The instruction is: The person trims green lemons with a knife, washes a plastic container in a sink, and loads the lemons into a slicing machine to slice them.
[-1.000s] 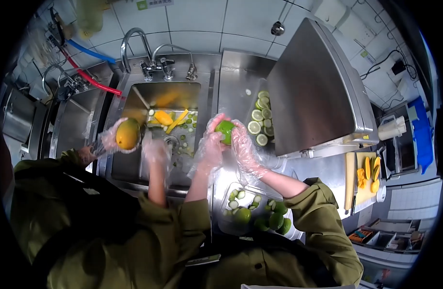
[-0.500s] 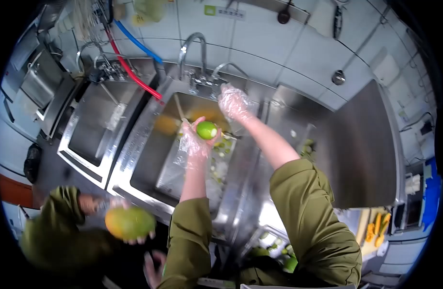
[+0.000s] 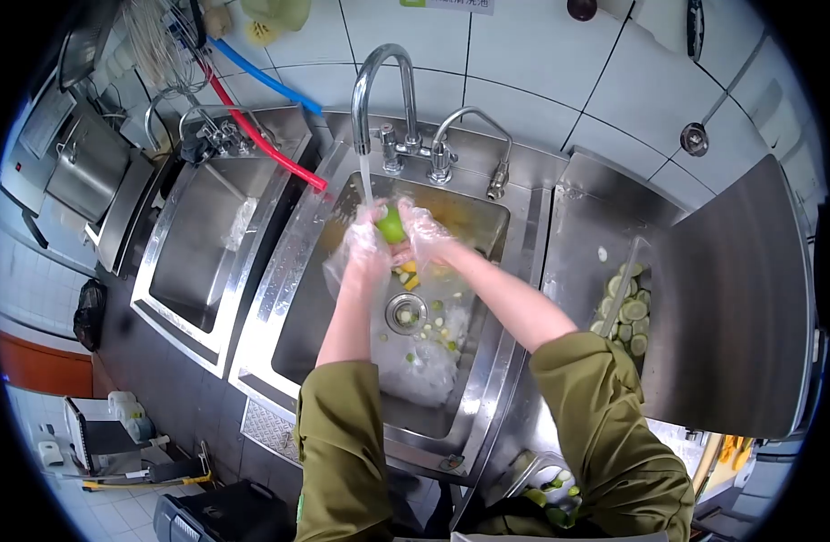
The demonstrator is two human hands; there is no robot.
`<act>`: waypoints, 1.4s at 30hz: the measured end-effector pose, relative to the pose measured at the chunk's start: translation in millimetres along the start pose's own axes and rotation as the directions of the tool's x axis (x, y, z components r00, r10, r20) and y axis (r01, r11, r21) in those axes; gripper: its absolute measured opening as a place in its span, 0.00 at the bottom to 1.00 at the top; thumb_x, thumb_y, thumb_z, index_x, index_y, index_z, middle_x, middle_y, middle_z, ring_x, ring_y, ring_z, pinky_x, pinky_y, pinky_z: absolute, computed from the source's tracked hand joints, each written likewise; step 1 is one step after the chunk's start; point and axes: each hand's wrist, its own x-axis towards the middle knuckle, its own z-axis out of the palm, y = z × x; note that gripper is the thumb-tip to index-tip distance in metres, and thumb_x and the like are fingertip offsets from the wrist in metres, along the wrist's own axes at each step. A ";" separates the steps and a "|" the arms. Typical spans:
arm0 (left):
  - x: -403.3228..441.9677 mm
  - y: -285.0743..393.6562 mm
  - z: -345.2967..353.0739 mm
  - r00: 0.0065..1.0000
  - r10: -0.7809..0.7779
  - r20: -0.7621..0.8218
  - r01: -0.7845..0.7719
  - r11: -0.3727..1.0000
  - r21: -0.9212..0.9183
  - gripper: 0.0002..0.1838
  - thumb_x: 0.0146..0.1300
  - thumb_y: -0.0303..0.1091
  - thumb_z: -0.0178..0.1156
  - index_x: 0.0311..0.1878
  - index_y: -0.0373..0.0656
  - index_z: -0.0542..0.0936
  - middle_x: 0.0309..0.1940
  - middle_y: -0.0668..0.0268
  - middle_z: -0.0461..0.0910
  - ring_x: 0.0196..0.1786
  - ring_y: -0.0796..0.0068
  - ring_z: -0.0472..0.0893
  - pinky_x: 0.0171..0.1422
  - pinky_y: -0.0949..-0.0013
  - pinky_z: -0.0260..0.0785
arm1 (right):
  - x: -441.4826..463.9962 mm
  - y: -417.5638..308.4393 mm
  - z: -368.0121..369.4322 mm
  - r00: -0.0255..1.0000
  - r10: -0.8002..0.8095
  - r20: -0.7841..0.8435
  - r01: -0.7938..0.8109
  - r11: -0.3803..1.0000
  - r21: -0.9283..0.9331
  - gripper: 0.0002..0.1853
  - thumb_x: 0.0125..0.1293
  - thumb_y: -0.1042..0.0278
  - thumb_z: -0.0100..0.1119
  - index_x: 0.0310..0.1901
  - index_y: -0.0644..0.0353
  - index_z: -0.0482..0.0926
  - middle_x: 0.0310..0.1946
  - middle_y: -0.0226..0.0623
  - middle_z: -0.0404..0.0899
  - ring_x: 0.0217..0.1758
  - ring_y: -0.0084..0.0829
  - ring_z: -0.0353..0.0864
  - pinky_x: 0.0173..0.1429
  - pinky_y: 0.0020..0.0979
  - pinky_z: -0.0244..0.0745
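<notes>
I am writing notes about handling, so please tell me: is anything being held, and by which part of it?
Yes, a green fruit, by its opposite sides, between the left hand and the right hand. The exact fingertip contacts cannot be told.

Metal counter (image 3: 573,244): green-rimmed slices (image 3: 634,310) held in clear container (image 3: 639,248), pale scrap (image 3: 602,254) left nearby. Sink (image 3: 298,334): green and yellow scraps (image 3: 411,283) scattered around drain (image 3: 406,314). Board (image 3: 707,465) topped with orange pieces (image 3: 727,449).

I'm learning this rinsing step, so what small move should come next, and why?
Probably ease the lime slightly left, because the stream from the faucet appears to land beside it, near the left hand, while the right hand helps cup it.
</notes>
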 end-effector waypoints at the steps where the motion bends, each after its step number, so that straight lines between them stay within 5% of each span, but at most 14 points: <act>1: -8.9 0.9 0.1 0.999 -0.038 -0.014 0.038 0.999 -0.007 0.19 0.63 0.47 0.46 0.46 0.42 0.73 0.37 0.63 0.76 0.41 0.70 0.76 0.42 0.64 0.71 | -3.6 -6.0 7.9 0.999 -0.045 -0.030 0.042 0.995 -0.092 0.25 0.66 0.41 0.36 0.46 0.57 0.69 0.40 0.40 0.75 0.32 0.37 0.76 0.31 0.39 0.73; 5: 30.3 -17.6 -41.4 0.939 0.343 0.026 -0.341 0.916 0.211 0.12 0.61 0.36 0.45 0.40 0.41 0.75 0.35 0.62 0.76 0.38 0.69 0.76 0.41 0.67 0.71 | 78.6 53.1 -8.2 0.884 -0.466 0.025 0.371 0.671 -0.642 0.19 0.69 0.50 0.37 0.42 0.58 0.71 0.36 0.34 0.74 0.36 0.26 0.70 0.41 0.31 0.69; 8: 10.1 2.0 -32.4 0.986 0.065 -0.151 -0.066 0.998 -0.001 0.12 0.63 0.35 0.45 0.44 0.42 0.74 0.37 0.63 0.76 0.39 0.70 0.76 0.43 0.67 0.71 | 57.5 42.0 -1.0 0.889 -0.458 0.000 0.357 0.695 -0.624 0.16 0.69 0.55 0.38 0.40 0.58 0.72 0.35 0.31 0.73 0.38 0.23 0.66 0.45 0.29 0.64; 9: -4.8 6.3 -21.6 0.999 -0.015 -0.028 0.010 0.983 -0.183 0.14 0.62 0.34 0.47 0.48 0.42 0.72 0.38 0.64 0.76 0.41 0.70 0.76 0.42 0.66 0.71 | 36.9 27.5 9.8 0.928 -0.372 -0.029 0.321 0.837 -0.442 0.17 0.69 0.54 0.39 0.39 0.59 0.72 0.33 0.31 0.73 0.37 0.23 0.65 0.45 0.30 0.65; 15: 11.1 -10.0 -48.5 0.972 0.233 0.022 -0.232 0.950 0.207 0.14 0.59 0.31 0.49 0.49 0.42 0.75 0.41 0.62 0.77 0.44 0.69 0.75 0.44 0.66 0.71 | 26.6 21.5 7.7 0.837 -0.546 0.027 0.453 0.664 -0.595 0.16 0.67 0.56 0.42 0.36 0.59 0.74 0.33 0.32 0.74 0.36 0.25 0.68 0.42 0.32 0.66; 17: 10.0 -2.5 -48.3 0.958 0.285 0.040 -0.282 0.903 0.323 0.15 0.59 0.32 0.49 0.48 0.37 0.75 0.42 0.60 0.76 0.46 0.70 0.74 0.50 0.67 0.67 | 43.9 30.8 -1.2 0.842 -0.538 0.047 0.437 0.629 -0.643 0.17 0.67 0.54 0.37 0.38 0.58 0.73 0.35 0.45 0.75 0.41 0.42 0.71 0.44 0.39 0.66; 20: -21.8 23.2 -32.3 0.927 0.317 0.202 -0.354 0.552 0.755 0.14 0.56 0.31 0.51 0.44 0.37 0.78 0.40 0.61 0.78 0.41 0.71 0.77 0.41 0.72 0.70 | 37.0 18.8 -7.7 0.875 -0.473 0.099 0.365 0.512 -0.777 0.19 0.66 0.53 0.36 0.38 0.58 0.73 0.36 0.51 0.76 0.42 0.50 0.74 0.45 0.42 0.66; 21: -18.7 25.5 -34.6 0.945 0.277 0.177 -0.310 0.577 0.756 0.14 0.56 0.32 0.52 0.43 0.37 0.79 0.39 0.61 0.78 0.39 0.72 0.77 0.41 0.72 0.70 | 25.0 5.9 -4.2 0.890 -0.442 0.116 0.334 0.456 -0.825 0.19 0.65 0.53 0.36 0.38 0.59 0.73 0.36 0.51 0.76 0.41 0.49 0.74 0.45 0.42 0.66; 28: -4.2 24.8 -36.3 0.979 0.174 0.103 -0.200 0.754 0.626 0.12 0.51 0.32 0.59 0.36 0.34 0.80 0.32 0.62 0.78 0.34 0.77 0.77 0.37 0.75 0.70 | 9.9 -26.5 5.7 0.966 -0.244 -0.091 0.061 0.549 -0.833 0.21 0.63 0.50 0.41 0.33 0.61 0.75 0.28 0.48 0.76 0.33 0.43 0.73 0.42 0.37 0.66; 31: -1.3 22.4 -40.0 0.974 0.191 0.124 -0.226 0.737 0.637 0.11 0.50 0.31 0.60 0.32 0.32 0.80 0.31 0.62 0.78 0.33 0.77 0.77 0.37 0.76 0.70 | 7.7 -24.9 -0.5 0.944 -0.319 0.085 0.245 0.504 -0.828 0.20 0.62 0.50 0.42 0.32 0.60 0.75 0.27 0.46 0.75 0.31 0.39 0.71 0.41 0.36 0.65; 34: 5.3 21.9 -46.9 0.968 0.212 0.133 -0.248 0.748 0.616 0.10 0.49 0.31 0.61 0.31 0.32 0.79 0.31 0.62 0.77 0.33 0.77 0.77 0.37 0.76 0.71 | 12.8 -20.9 -1.8 0.944 -0.324 0.064 0.261 0.615 -0.744 0.20 0.62 0.50 0.42 0.32 0.60 0.76 0.26 0.46 0.75 0.29 0.36 0.71 0.40 0.37 0.65; 37: -1.5 25.9 -38.1 0.979 0.179 0.095 -0.199 0.757 0.622 0.09 0.49 0.30 0.61 0.31 0.32 0.79 0.31 0.63 0.77 0.33 0.77 0.77 0.37 0.76 0.71 | 14.1 -26.4 1.5 0.960 -0.265 0.086 0.211 0.492 -0.845 0.20 0.63 0.50 0.43 0.32 0.60 0.75 0.24 0.44 0.74 0.28 0.32 0.69 0.39 0.36 0.65; 40: -1.9 27.7 -38.2 0.973 0.203 0.109 -0.223 0.714 0.664 0.09 0.49 0.29 0.61 0.31 0.33 0.79 0.30 0.64 0.77 0.33 0.77 0.77 0.37 0.77 0.71 | 1.2 -24.9 7.6 0.966 -0.249 0.061 0.237 0.773 -0.589 0.20 0.62 0.51 0.44 0.31 0.61 0.76 0.25 0.45 0.74 0.28 0.32 0.70 0.39 0.34 0.66; 42: 4.4 22.1 -45.3 0.969 0.222 0.105 -0.241 0.780 0.578 0.09 0.49 0.29 0.61 0.31 0.33 0.79 0.29 0.65 0.77 0.32 0.78 0.77 0.36 0.76 0.71 | 5.5 -27.0 8.3 0.980 -0.199 -0.032 0.142 0.793 -0.593 0.20 0.62 0.52 0.45 0.31 0.62 0.76 0.24 0.46 0.74 0.28 0.32 0.72 0.39 0.32 0.66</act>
